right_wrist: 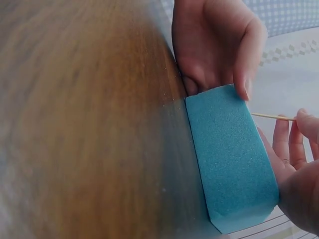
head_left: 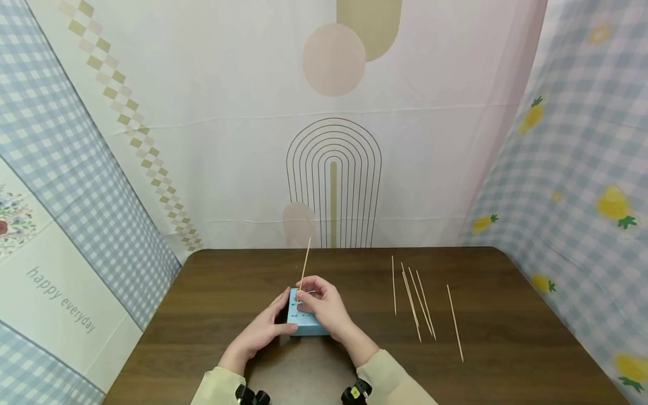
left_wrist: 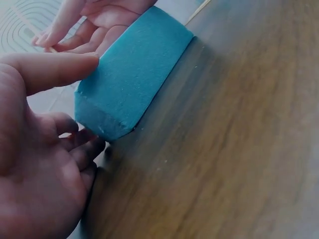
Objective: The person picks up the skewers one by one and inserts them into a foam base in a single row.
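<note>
A light blue foam block (head_left: 310, 328) with small dark marks on its top lies on the table in front of me. My left hand (head_left: 259, 333) grips its left end, thumb on the near edge and fingers round the far side; the left wrist view shows the thumb on the block's (left_wrist: 137, 69) edge. Over the top of the block, my right hand (head_left: 328, 308) pinches a thin wooden skewer (head_left: 306, 260) near its lower end. The skewer stands nearly upright, leaning slightly right. In the right wrist view, thumb and fingertips meet on the skewer (right_wrist: 271, 116); its lower tip is hidden behind the block.
Several loose skewers (head_left: 426, 304) lie on the brown wooden table (head_left: 202, 315) to the right, with a single skewer (head_left: 455, 323) farther right. A patterned white cloth (head_left: 243, 180) hangs behind the table, and checked cloths (head_left: 572, 169) hang at the sides.
</note>
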{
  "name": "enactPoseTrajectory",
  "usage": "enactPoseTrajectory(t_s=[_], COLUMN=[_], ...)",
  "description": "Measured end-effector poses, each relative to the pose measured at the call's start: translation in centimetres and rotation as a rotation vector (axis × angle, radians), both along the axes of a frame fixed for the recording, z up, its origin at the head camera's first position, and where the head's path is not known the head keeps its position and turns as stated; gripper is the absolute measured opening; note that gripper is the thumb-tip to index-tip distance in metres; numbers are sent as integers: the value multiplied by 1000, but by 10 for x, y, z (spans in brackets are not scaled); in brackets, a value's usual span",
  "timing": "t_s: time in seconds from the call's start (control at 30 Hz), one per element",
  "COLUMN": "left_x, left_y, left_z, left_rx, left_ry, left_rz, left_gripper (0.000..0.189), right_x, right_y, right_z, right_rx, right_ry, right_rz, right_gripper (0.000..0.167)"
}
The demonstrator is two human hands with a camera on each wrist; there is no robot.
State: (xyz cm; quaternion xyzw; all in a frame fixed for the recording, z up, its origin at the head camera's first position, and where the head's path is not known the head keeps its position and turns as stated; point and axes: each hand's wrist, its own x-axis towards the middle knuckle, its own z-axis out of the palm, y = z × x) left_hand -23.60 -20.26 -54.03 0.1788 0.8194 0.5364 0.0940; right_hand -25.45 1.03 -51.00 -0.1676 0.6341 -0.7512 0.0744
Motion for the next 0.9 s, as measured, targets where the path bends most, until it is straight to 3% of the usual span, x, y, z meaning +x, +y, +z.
enactPoseTrajectory(t_s=[0.1, 0.23, 0.43, 0.9], left_x=[-4, -3, 0, -1], left_y=[-7, -10, -6, -1], left_z=[-6, -2, 10, 8], left_rx=[54, 120, 83, 65], left_ry=[-10, -29, -84, -75], left_rz=[-49, -100, -77, -38], left_gripper=[96, 96, 94, 97], right_x=[0, -1, -1, 6], right_y=[1, 2, 1, -3], right_z=[0, 0, 2, 5], right_rx=[0, 1, 10, 138], right_ry=[-6, -11, -8, 106], right_rz=[5, 10, 4, -16], right_gripper=[32, 29, 32, 25])
